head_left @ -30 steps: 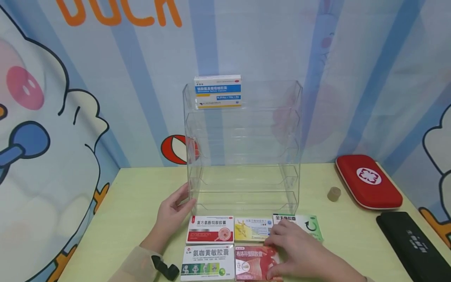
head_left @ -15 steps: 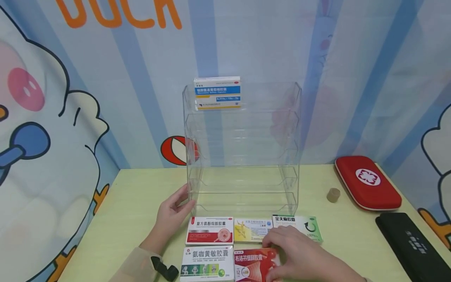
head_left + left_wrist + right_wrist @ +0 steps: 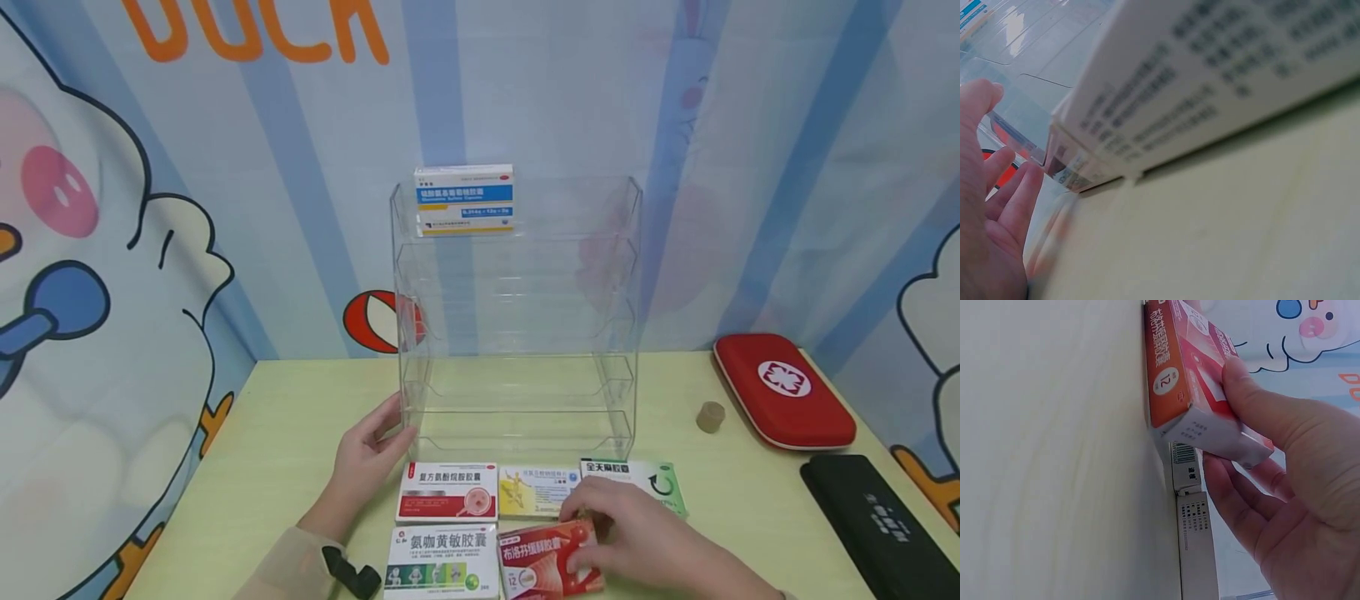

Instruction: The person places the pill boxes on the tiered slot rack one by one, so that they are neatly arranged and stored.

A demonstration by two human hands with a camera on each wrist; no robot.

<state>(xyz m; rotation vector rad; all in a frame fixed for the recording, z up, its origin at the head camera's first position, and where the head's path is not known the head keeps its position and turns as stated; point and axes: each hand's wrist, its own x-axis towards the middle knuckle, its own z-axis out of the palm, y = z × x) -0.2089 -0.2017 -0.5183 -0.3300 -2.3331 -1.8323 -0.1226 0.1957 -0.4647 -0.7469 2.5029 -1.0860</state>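
My right hand pinches the red medicine box at its right end, thumb on the printed face. In the right wrist view this box is tilted, one end raised over neighbouring boxes. At the left side of a clear acrylic tiered rack, my left hand rests its thumb and relaxed fingers against the lower edge. In the left wrist view that hand has thumb and fingers spread apart. A white-and-green box lies left of the red one; red-and-white, yellow and green-and-white boxes lie behind.
A blue-and-white medicine box stands in the rack's top tier at the left. On the right of the table are a small brown cylinder, a red zip case and a black case.
The red box has turned and tilted, its right end lifting in my right hand's pinch. My left hand has stayed at the rack's side.
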